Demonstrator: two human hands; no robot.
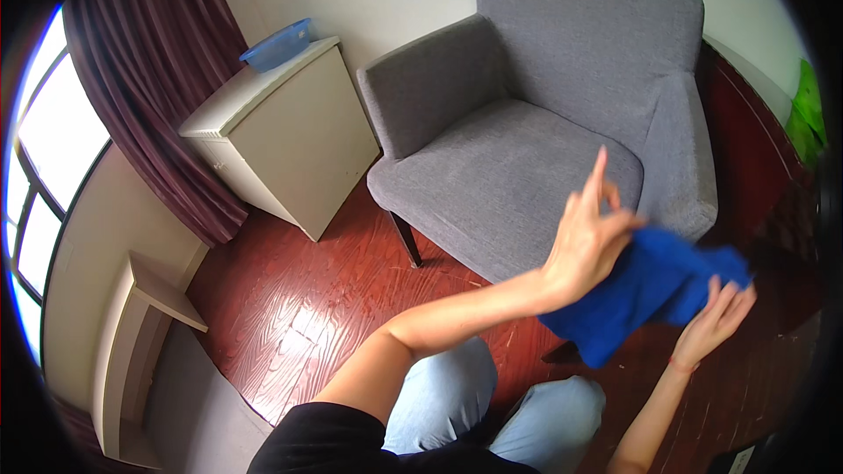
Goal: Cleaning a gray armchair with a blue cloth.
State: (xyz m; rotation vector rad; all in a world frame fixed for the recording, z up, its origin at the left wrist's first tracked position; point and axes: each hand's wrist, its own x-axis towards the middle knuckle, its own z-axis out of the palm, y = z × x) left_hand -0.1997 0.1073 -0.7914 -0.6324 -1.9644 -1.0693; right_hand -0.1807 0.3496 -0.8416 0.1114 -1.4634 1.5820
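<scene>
A blue cloth (632,299) hangs between my two hands, in front of the seat of a grey upholstered armchair (474,184). My left hand (583,240) pinches its upper left corner near the thumb, with one finger pointing up over the seat. At the cloth's right end, my right hand (714,319) has its fingers closed on the edge. The cloth sags in folds and is slightly blurred, and its lower edge hangs above the floor. Part of the chair's front right side is hidden behind the cloth and my left hand.
A pale cabinet (296,151) with a blue plastic basin (280,46) on top stands left of the armchair. Behind it hangs a purple curtain (151,79) beside a bright window (62,131). The floor (316,316) is reddish wood. Something green (807,118) shows at far right.
</scene>
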